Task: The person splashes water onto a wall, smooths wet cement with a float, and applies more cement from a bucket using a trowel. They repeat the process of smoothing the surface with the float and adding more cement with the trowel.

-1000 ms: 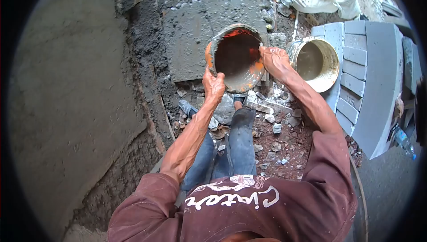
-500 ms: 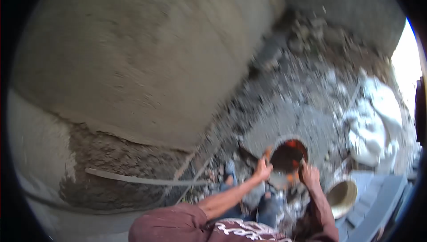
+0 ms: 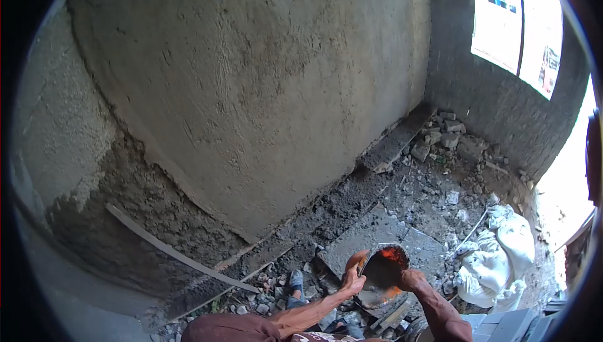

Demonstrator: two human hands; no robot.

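Rough plastered wall (image 3: 251,91) rises over rubble-strewn floor (image 3: 433,204); the left hand (image 3: 353,281) and right hand (image 3: 409,277) each grip the orange bucket (image 3: 382,274) by its rim.

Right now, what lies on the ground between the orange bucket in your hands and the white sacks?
In the head view, between the orange bucket and the white sacks lies a flat grey slab with loose rubble at its edge.
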